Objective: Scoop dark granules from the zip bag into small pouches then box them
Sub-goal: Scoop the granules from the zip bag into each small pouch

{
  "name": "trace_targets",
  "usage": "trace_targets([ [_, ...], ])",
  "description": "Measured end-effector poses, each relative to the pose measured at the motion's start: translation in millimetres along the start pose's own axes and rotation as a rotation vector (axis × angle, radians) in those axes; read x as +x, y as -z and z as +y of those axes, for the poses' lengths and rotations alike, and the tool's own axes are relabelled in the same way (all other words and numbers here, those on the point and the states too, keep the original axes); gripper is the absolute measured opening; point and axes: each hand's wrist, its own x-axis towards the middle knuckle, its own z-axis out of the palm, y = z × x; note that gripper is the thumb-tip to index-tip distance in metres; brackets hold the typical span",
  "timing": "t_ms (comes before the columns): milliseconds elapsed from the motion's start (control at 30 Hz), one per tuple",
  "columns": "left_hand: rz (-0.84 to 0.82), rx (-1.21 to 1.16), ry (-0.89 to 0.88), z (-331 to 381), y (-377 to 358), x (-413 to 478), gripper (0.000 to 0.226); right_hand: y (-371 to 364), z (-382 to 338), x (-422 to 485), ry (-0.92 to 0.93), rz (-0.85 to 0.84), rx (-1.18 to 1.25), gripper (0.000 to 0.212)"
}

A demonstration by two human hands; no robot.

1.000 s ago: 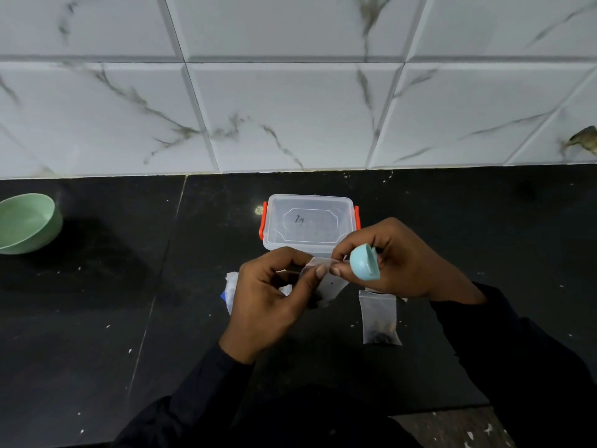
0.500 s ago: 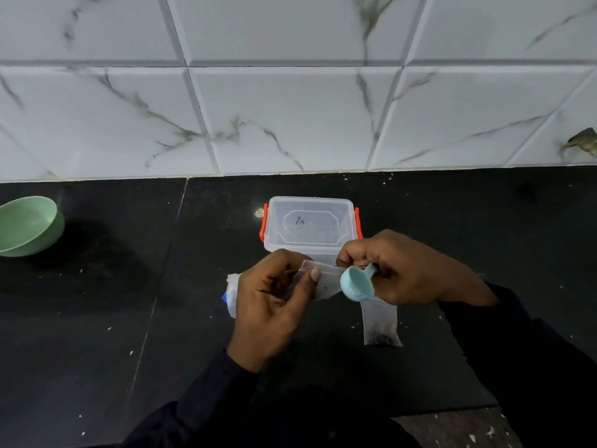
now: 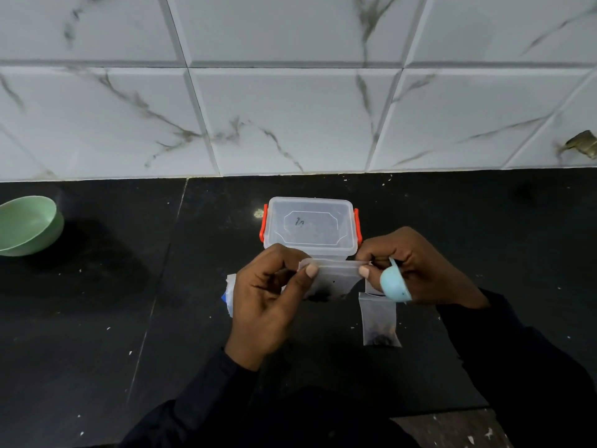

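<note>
Two pinches on held pouch [image 3: 332, 276] top: left hand [image 3: 265, 302], right hand [image 3: 420, 270], also gripping scoop [image 3: 394, 286]. Second pouch [image 3: 379, 321] lies toward front edge of counter [image 3: 484, 237].

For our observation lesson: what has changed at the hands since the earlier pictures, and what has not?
The right hand slid rightward along the top of the small clear plastic pouch, away from the left hand; each pinches one end. The light blue scoop dropped from the pouch mouth to below that hand. The clear lidded box, filled pouch on the counter and green bowl stayed put.
</note>
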Motion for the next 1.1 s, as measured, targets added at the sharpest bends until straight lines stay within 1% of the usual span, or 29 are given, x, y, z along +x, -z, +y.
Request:
trace_targets([
  [67,-0.007,-0.042,0.025,0.2,3.5,0.5,0.017,-2.2,1.3,-0.6,-0.007,0.039,0.024,0.014],
  [133,0.002,-0.090,0.065,1.2,4.3,1.8,0.013,-3.5,4.1,-1.3,-0.015,0.106,0.064,0.013],
  [200,0.026,-0.099,0.091,2.1,4.9,3.7,0.010,-1.7,6.7,-5.6,-0.058,0.236,0.141,0.014],
  [233,0.043,-0.090,0.095,2.6,5.5,4.3,0.009,0.6,7.1,-8.3,-0.077,0.303,0.181,0.011],
  [300,0.071,-0.075,0.097,3.0,6.4,5.5,0.007,3.3,7.2,-12.4,-0.101,0.385,0.205,0.018],
  [333,0.085,-0.074,0.102,2.9,6.9,6.2,0.007,2.6,7.3,-13.1,-0.122,0.388,0.223,0.018],
  [400,0.096,-0.077,0.109,2.8,6.9,8.7,0.006,-2.7,8.5,-13.4,-0.171,0.378,0.285,0.011],
  [533,0.048,-0.093,0.084,5.0,3.4,14.5,0.009,-15.1,7.4,-13.9,-0.241,0.355,0.389,0.024],
  [667,0.004,-0.086,0.063,8.8,0.3,20.2,0.008,-22.6,1.7,-9.0,-0.297,0.438,0.503,0.023],
  [733,-0.005,-0.102,0.065,10.2,-0.9,23.1,0.011,-24.2,1.1,-8.4,-0.286,0.472,0.534,0.014],
  [833,-0.025,-0.119,0.073,11.2,-2.9,25.7,0.013,-26.1,2.9,-7.1,-0.258,0.566,0.650,0.012],
  [900,-0.035,-0.129,0.083,12.3,-4.9,26.8,0.013,-26.4,3.1,-6.2,-0.268,0.551,0.698,0.052],
  [933,-0.041,-0.138,0.090,12.3,-5.4,27.1,0.013,-25.2,0.2,-5.4,-0.278,0.538,0.694,0.064],
  [967,-0.049,-0.145,0.095,12.0,-6.0,27.3,0.012,-24.3,0.1,-5.7,-0.279,0.519,0.684,0.064],
  [1000,-0.057,-0.147,0.097,11.4,-6.3,27.2,0.012,-23.9,0.6,-5.6,-0.282,0.493,0.671,0.050],
  [1033,-0.066,-0.147,0.098,10.9,-6.7,27.1,0.012,-24.0,1.9,-5.4,-0.291,0.480,0.662,0.031],
  [1067,-0.073,-0.143,0.097,10.1,-7.1,26.7,0.012,-24.0,0.8,-4.4,-0.306,0.494,0.662,0.018],
  [1100,-0.078,-0.136,0.093,9.3,-7.8,26.7,0.013,-25.3,2.3,-4.5,-0.314,0.520,0.683,0.017],
])
